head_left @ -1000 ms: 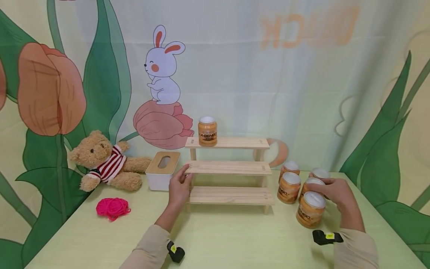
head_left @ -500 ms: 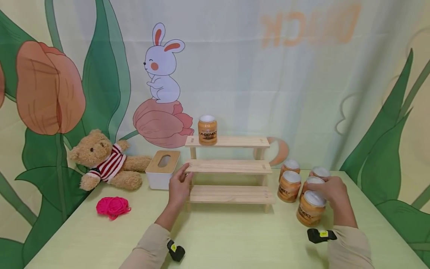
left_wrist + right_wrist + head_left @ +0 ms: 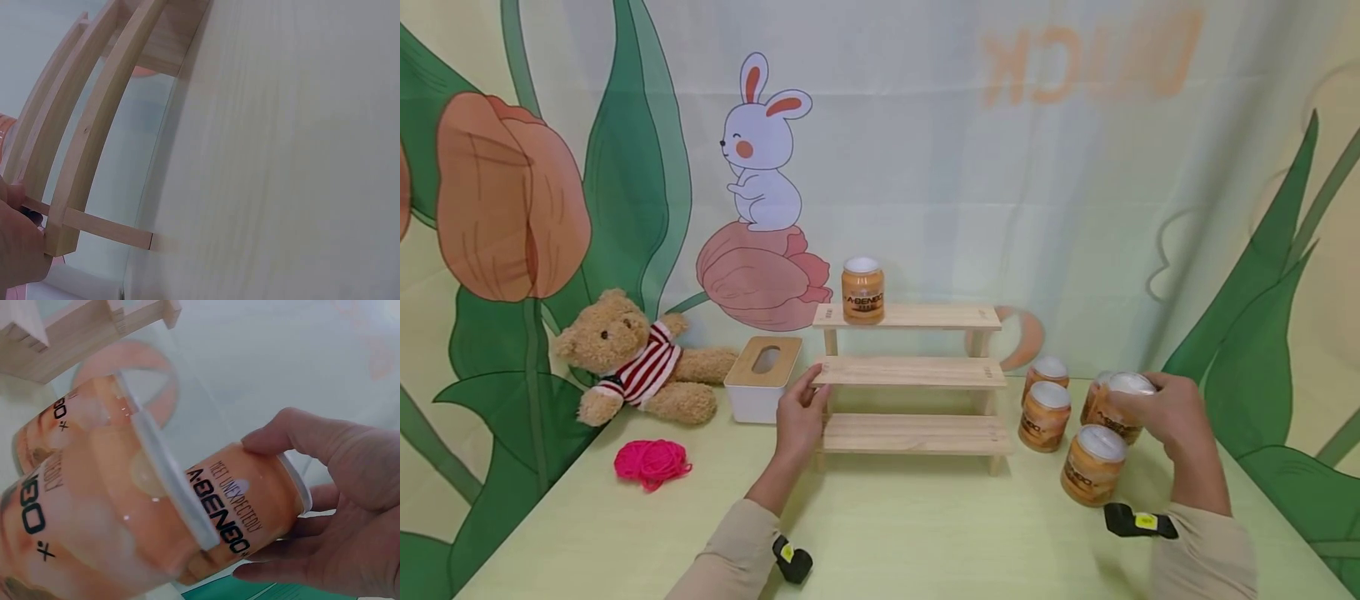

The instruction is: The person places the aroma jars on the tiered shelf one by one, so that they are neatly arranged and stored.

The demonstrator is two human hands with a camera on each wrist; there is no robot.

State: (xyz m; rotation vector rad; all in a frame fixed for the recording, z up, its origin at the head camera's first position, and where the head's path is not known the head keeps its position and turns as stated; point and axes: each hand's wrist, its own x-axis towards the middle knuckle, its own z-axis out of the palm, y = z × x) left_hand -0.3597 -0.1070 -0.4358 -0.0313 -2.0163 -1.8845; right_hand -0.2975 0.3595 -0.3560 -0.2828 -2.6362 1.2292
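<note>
A three-tier wooden display stand (image 3: 917, 372) stands mid-table. My left hand (image 3: 800, 423) grips the left end of its middle shelf, with the thumb in front; the left wrist view shows only part of that hand (image 3: 22, 240). Over on the right, my right hand (image 3: 1180, 421) holds an orange jar (image 3: 228, 503) with a white lid, thumb on one side and fingers on the other. In front of it stands another jar (image 3: 1093, 467). A similar jar (image 3: 862, 292) sits on the left part of the top shelf.
Two more jars, one at the front (image 3: 1044, 417) and one behind (image 3: 1047, 372), stand right of the stand. A further jar is partly hidden behind the held one. To the left are a tissue box (image 3: 756, 400), a teddy bear (image 3: 643, 367) and pink yarn (image 3: 652, 464).
My right hand has drawn the held jar up and to the right, away from the jar in front. My left hand stays on the stand.
</note>
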